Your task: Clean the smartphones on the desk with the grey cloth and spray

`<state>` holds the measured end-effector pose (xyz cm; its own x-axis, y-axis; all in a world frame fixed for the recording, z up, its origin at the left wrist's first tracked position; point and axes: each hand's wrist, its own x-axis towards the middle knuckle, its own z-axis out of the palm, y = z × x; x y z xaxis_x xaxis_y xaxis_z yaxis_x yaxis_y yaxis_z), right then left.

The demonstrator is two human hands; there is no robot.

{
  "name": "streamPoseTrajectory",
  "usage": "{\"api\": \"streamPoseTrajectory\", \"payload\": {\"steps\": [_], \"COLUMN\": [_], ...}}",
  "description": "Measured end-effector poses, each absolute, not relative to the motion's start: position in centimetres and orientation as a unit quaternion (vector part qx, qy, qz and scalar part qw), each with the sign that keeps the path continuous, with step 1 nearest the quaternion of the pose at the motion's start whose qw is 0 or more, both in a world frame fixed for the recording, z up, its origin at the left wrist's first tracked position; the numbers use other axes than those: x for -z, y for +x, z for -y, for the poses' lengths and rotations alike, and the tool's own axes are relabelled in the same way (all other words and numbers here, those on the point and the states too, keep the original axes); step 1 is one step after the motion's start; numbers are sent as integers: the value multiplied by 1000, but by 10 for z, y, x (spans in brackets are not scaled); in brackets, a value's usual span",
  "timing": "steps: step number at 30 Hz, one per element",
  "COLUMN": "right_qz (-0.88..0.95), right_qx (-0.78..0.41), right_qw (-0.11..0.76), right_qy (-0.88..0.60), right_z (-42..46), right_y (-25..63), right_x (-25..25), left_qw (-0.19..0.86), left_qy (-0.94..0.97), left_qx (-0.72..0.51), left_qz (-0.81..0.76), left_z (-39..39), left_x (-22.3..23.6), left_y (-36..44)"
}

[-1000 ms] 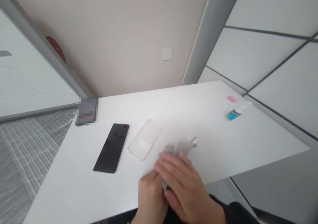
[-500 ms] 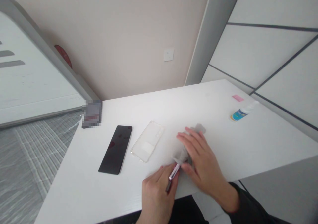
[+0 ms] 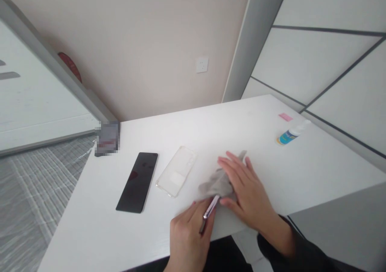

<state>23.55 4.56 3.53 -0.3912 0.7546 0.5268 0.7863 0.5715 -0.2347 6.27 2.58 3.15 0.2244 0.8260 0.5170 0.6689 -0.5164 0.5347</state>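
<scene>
My left hand grips the near end of a thin phone with a pinkish edge, held at the white table's front edge. My right hand lies flat with fingers stretched out, pressing a grey cloth onto that phone. The cloth covers most of the phone. A black phone lies face up to the left. Between it and my hands lies a clear phone case.
A small spray bottle with a blue label lies on its side at the far right, a pink slip beyond it. A blurred dark object sits at the table's far left corner. A wall socket is on the wall behind.
My right hand moved from near the table's front edge to further up the cloth-covered phone and now rests there flat. My left hand now shows the phone's near end in its grip.
</scene>
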Motion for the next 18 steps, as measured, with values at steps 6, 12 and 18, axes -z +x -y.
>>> {"api": "streamPoseTrajectory", "payload": {"steps": [6, 12, 18], "right_qz": [892, 874, 842], "right_qx": [31, 27, 20], "right_qw": [279, 283, 291], "right_qy": [-356, -393, -454], "right_z": [-46, -46, -47], "right_y": [238, 236, 240], "right_x": [-36, -27, -32], "left_qw": [96, 104, 107], "left_qy": [775, 782, 787], "left_qx": [-394, -380, -377], "left_qz": [-485, -482, -476], "left_z": [-24, -24, -23], "left_x": [-29, -26, -21], "left_y": [61, 60, 57]}}
